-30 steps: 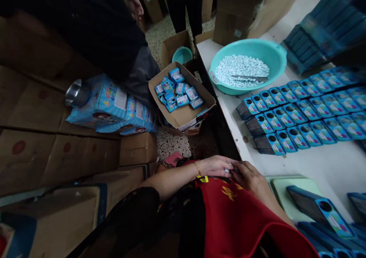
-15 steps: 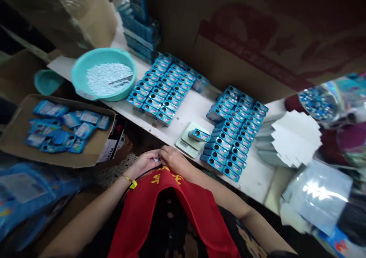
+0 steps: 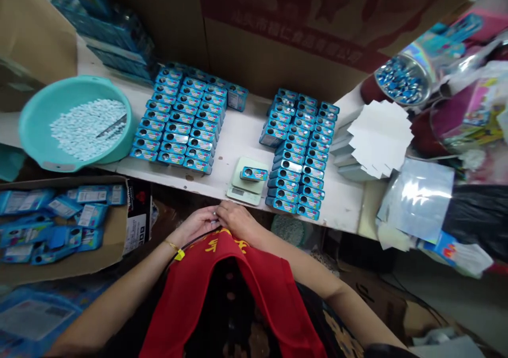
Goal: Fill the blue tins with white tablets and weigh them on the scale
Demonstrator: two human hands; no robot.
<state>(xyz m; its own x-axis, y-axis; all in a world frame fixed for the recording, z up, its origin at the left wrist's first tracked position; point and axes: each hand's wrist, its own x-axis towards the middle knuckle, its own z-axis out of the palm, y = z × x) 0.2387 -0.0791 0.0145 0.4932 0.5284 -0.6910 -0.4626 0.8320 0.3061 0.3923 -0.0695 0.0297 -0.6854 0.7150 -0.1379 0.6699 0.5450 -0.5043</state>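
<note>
My left hand (image 3: 199, 225) and my right hand (image 3: 237, 218) meet in front of the red apron (image 3: 198, 276), near the table's front edge. Small white pieces (image 3: 215, 216) show between the fingers, looking like those in the bowl. Fingers of both hands are curled in around them, and part of the grip is hidden. Just beyond my right hand, a small blue box (image 3: 254, 174) with a dark round hole lies on a pale kitchen scale (image 3: 241, 193). Neither hand touches the scale.
Rows of blue boxes (image 3: 174, 129) and a second group (image 3: 296, 173) stand on the white table (image 3: 234, 120). At left are a turquoise bowl (image 3: 29, 115) of white pieces and a carton (image 3: 115, 252) of blue packs. White card stacks (image 3: 379, 136) stand right.
The view has turned to the right, so the table's things sit further left. My hands stay together at the apron, and the box stays on the scale.
</note>
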